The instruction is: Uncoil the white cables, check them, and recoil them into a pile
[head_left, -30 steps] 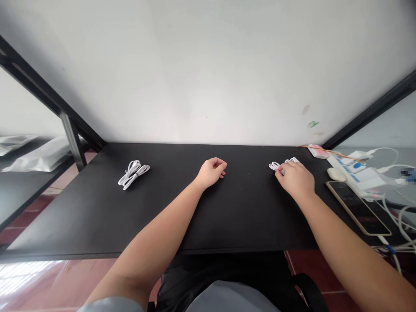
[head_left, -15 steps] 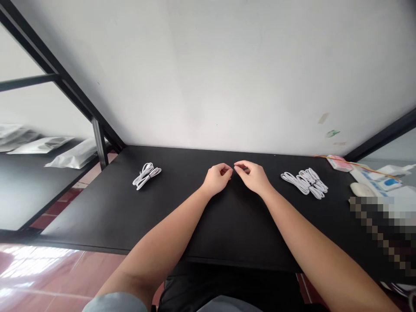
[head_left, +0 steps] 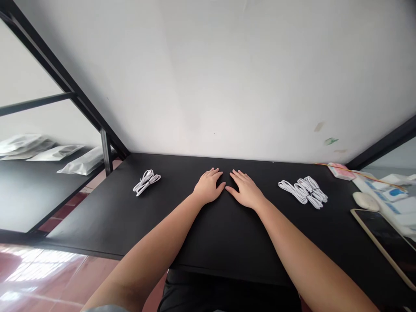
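Note:
My left hand [head_left: 209,186] lies flat on the black table [head_left: 224,234], fingers stretched out and nothing in it. Beside it, my right hand [head_left: 244,188] rests palm down in the same way, also holding nothing. A narrow gap separates the two thumbs. To the left of my hands is a coiled white cable [head_left: 146,182], tied at its middle with a dark band. Over to the right, several bundled white cables [head_left: 303,191] lie close together, overlapping in part.
At the right edge are a phone [head_left: 386,242] in a pale case, a white rounded mouse-like object [head_left: 365,201] and a pink packet [head_left: 341,171]. Plastic bags [head_left: 82,161] lie on another table at left. A black metal frame [head_left: 106,151] stands between.
Both hands have gone from curled, with fingertips nearly meeting, to flat on the table with fingers spread. The view has shifted slightly; the cables lie as before.

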`<move>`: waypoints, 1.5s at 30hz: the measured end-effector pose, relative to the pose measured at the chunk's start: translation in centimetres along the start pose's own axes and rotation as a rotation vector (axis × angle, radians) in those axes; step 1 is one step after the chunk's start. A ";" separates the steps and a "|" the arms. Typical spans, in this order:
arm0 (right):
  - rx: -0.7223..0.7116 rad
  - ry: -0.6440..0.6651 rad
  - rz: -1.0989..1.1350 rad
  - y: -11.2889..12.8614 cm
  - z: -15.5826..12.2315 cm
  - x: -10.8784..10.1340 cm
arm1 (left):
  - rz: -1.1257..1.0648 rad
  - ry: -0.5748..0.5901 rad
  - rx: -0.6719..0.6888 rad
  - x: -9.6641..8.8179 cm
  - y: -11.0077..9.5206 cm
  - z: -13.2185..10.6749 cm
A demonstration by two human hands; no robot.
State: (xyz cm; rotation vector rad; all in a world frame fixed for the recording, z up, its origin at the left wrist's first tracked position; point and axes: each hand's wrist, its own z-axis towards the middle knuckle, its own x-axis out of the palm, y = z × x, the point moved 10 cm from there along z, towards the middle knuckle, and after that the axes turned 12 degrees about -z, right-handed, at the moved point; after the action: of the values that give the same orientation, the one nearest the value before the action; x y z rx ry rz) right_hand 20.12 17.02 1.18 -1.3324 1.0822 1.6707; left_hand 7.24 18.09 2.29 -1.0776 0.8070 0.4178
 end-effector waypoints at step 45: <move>0.008 0.011 0.003 -0.1 0.1 0.1 | 0.145 0.060 0.003 -3.5 1.6 -3.4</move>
State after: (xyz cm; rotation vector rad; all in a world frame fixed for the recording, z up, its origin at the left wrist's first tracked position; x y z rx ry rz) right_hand 20.21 17.13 1.09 -1.3370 1.0959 1.6617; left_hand 2.63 16.02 3.19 -1.0364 0.9425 0.5077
